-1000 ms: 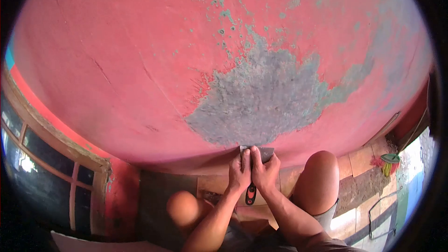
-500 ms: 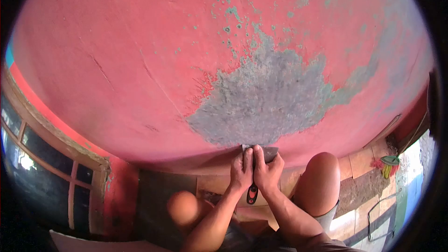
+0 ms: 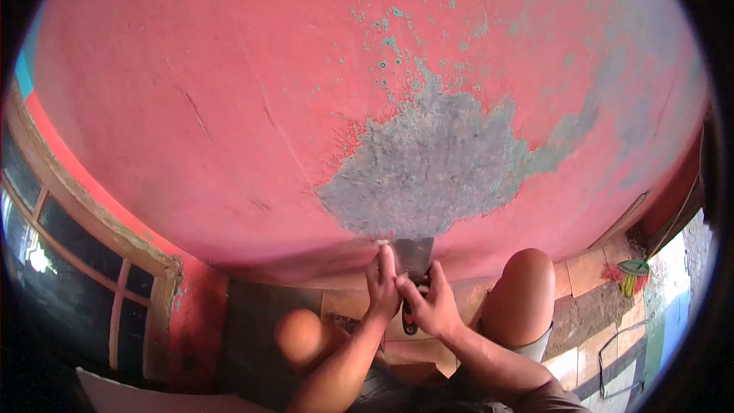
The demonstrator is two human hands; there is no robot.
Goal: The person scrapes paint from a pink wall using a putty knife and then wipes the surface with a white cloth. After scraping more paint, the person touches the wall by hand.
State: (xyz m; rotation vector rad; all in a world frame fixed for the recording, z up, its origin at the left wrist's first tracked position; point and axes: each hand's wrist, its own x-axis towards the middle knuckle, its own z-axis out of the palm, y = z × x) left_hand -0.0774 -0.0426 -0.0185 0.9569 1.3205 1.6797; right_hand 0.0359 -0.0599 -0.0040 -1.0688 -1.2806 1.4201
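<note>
A putty knife (image 3: 415, 255) with a wide metal blade and a dark handle with red marks points up at the wall, its blade edge at the bottom of a bare grey patch (image 3: 432, 164). My right hand (image 3: 430, 304) is closed around the handle, with its thumb across the front toward my other hand. Just left of the blade, my left hand (image 3: 381, 281) has its fingers stretched up to the wall, close beside the tool. Its fingertips reach a small pale spot on the paint. Part of the handle is hidden between the hands.
The pink wall (image 3: 191, 130) curves across the view, with greenish flaked spots above the patch. My bent knees (image 3: 520, 298) stand on either side. At left is a wood-framed window (image 3: 84, 268). A green and red broom head (image 3: 633, 271) lies at right on the tiled floor.
My left hand has shifted left off the blade, its fingers now beside it. My right hand has slid lower onto the handle, baring more of the blade. The view has turned slightly.
</note>
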